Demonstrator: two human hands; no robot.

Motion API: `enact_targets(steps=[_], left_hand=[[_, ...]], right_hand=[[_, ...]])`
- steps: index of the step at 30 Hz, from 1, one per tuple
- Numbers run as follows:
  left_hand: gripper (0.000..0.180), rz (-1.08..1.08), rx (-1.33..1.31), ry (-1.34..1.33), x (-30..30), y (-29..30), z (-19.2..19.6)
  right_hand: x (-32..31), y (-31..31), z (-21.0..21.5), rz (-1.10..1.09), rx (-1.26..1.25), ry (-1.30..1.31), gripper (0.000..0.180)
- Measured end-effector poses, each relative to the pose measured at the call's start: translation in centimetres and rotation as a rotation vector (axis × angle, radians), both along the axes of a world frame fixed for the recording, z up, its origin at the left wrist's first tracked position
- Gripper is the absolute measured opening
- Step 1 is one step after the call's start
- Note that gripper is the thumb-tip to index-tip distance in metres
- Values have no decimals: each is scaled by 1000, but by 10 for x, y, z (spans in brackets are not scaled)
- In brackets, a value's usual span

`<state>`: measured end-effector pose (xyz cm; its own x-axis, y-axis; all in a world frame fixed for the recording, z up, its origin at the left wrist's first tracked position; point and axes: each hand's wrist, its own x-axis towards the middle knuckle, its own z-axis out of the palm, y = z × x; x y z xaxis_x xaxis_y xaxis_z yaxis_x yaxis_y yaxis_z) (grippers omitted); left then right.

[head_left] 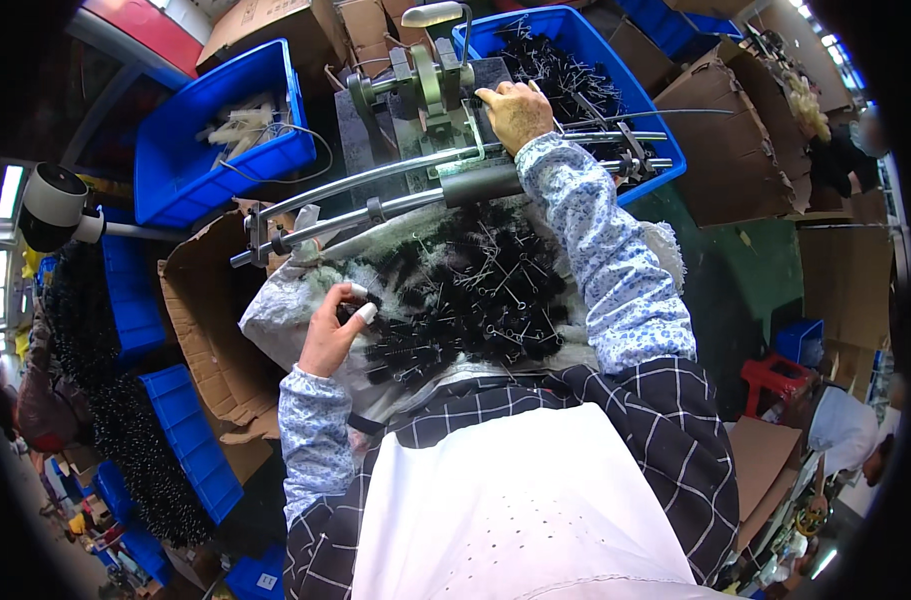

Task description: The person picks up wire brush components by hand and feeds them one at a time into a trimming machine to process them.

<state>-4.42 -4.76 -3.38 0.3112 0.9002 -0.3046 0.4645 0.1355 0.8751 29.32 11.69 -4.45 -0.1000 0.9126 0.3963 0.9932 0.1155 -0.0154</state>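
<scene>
A pile of small black-bristled wire brushes [515, 300] with looped metal ends lies on a whitish sack [285, 298] in front of me. My left hand [329, 332], with white covers on its thumb and a fingertip, is at the pile's left edge, thumb and finger apart, nothing plainly held. My right hand [518, 115] reaches to the right side of a bench machine with a wheel [430, 88]. Its fingers are curled, and whatever they hold is hidden. Below that hand, two metal rails [350, 222] run across, with a dark cylinder [482, 184] on the nearer one.
A blue bin [665, 170] holding more brushes stands behind my right hand. Another blue bin [160, 165] with pale pieces is at the far left. Cardboard boxes [720, 135] stand right, and an open carton [200, 310] left. A lamp head [425, 14] hangs over the machine.
</scene>
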Motion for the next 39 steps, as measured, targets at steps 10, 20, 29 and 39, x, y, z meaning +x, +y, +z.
enact_targets(steps=[10, 20, 29, 39], left_hand=[[33, -18, 134, -146, 22, 11, 19], [29, 13, 54, -229, 43, 18, 32], [32, 18, 144, -218, 45, 21, 31], [32, 16, 132, -212, 44, 19, 42]], right_hand=[[3, 4, -4, 38, -22, 59, 21], [-1, -1, 12, -126, -190, -38, 41], [-14, -1, -4, -93, -43, 15, 22], [-58, 4, -7, -93, -45, -15, 17]])
